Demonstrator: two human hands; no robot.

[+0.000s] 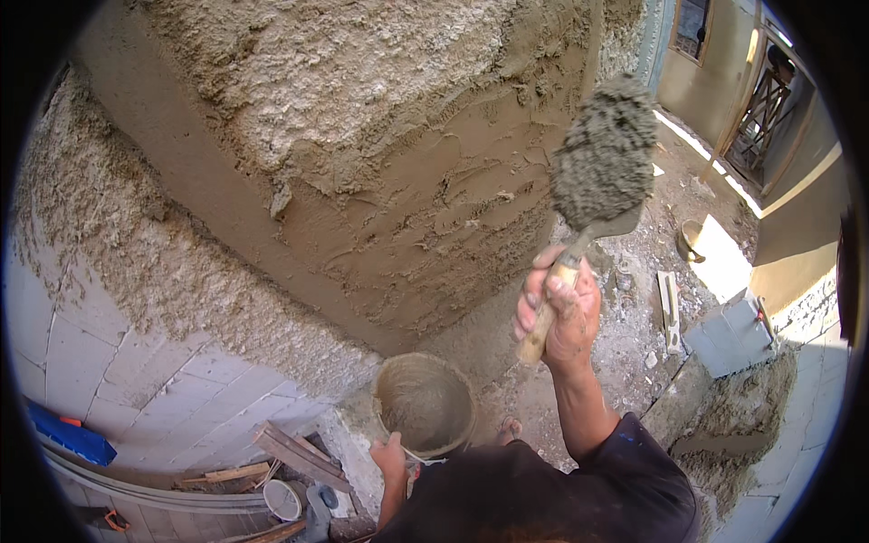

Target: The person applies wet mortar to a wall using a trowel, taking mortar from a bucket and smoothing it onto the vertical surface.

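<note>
My right hand (563, 312) is wrapped round the wooden handle of a trowel (615, 224), raised in front of the wall. A thick heap of wet grey mortar (605, 154) covers most of the blade. Low down, my left hand (389, 457) is closed at the near left edge of a round bucket (471, 407); whether it grips the rim or the handle is hard to make out. Wet mortar lies inside the bucket. Ahead, the wall bears a smooth band of damp plaster (208, 217) and a freshly spread, uneven patch (453, 217), beside rough dry plaster (335, 72).
Bare block wall (118, 353) runs along the left. Wooden boards (303, 457) and a small white bucket (283, 500) lie lower left. Rubble covers the ground at right, with a wood strip (669, 312), a grey block (729, 335) and another bucket (691, 240).
</note>
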